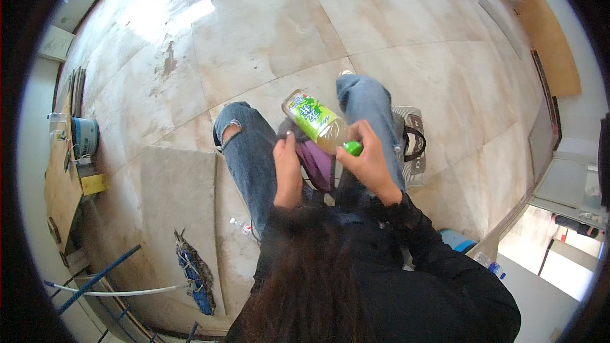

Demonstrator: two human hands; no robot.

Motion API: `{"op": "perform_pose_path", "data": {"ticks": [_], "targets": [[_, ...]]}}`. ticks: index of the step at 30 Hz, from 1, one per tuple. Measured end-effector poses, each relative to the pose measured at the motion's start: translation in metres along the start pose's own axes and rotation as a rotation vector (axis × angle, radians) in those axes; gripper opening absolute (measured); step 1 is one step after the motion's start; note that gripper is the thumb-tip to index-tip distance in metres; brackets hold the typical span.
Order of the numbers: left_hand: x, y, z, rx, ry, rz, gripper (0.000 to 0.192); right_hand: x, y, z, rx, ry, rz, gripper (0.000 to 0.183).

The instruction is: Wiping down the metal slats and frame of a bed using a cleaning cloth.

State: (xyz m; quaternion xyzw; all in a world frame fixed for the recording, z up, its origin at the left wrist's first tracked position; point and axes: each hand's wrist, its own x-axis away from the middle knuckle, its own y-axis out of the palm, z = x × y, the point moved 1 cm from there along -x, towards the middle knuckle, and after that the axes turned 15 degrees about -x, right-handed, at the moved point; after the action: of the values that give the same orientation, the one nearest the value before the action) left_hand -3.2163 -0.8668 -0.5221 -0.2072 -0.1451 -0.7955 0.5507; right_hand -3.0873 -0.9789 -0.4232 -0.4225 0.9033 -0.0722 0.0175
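My right hand [369,161] holds a plastic drink bottle [312,116] by its green cap [353,148], thumb and fingers about the cap end. The bottle has a green label with writing and lies tilted above my lap, its base pointing up and left. My left hand [288,166] is upright at the left, at the edge of a purple and grey cloth item [315,164] between my knees. Whether its fingers grip that item is not plain, as they are partly turned away.
A striped bag [411,171] with a black handle stands beside my right leg. At the left are a flat board [178,228], a blue bristly tool head [193,274], a small bottle [243,226], a blue bucket [86,137] and metal bars. Another bottle [490,266] is at the lower right.
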Motion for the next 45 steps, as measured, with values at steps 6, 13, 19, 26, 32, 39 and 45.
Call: {"op": "perform_pose_path", "data": {"ticks": [6, 13, 19, 26, 32, 39, 45], "targets": [[-0.019, -0.005, 0.014, 0.189, 0.014, 0.051, 0.029, 0.029, -0.013, -0.009, -0.137, 0.123, -0.091, 0.029], [0.003, -0.019, 0.022, 0.313, 0.053, 0.033, 0.026, -0.003, 0.001, 0.000, -0.532, 0.402, -0.123, 0.026], [0.024, 0.000, 0.010, 0.229, -0.116, -0.066, 0.023, -0.012, 0.012, 0.035, -0.290, 0.198, -0.057, 0.027], [-0.020, -0.021, -0.002, 0.353, 0.002, -0.044, 0.024, 0.022, -0.005, -0.003, -0.387, 0.359, -0.104, 0.028], [-0.013, -0.006, 0.014, 0.301, -0.047, 0.056, 0.026, 0.013, -0.001, 0.001, -0.430, 0.285, -0.134, 0.029], [-0.007, -0.004, -0.004, 0.348, -0.150, -0.193, 0.026, -0.020, 0.018, 0.024, -0.474, 0.366, -0.132, 0.027], [-0.025, -0.039, 0.006, 0.426, -0.018, -0.082, 0.029, 0.015, 0.013, 0.005, -0.402, 0.323, -0.194, 0.029]]}}
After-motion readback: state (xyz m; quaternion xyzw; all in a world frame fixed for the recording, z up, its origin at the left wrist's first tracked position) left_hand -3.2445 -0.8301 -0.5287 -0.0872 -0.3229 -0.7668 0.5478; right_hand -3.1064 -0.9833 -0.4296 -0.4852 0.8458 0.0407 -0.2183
